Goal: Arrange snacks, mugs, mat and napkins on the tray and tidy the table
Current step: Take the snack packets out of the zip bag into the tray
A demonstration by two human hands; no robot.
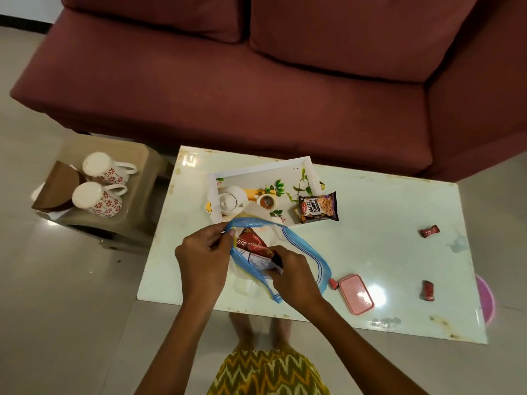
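Both hands work over the table's (385, 246) near edge: left hand (204, 259) pinches the blue rim of a clear zip bag (302, 252); right hand (293, 276) grips a red snack packet (253, 248) lying partly inside it. Tray (285, 169), white with printed leaves, sits beyond, empty but for a salted peanuts pack (318, 207) overlapping its right corner. Two red candies (429, 231) and a pink case (356, 293) lie to the right. Two floral mugs (98, 199) rest inverted on a side stool (137, 195).
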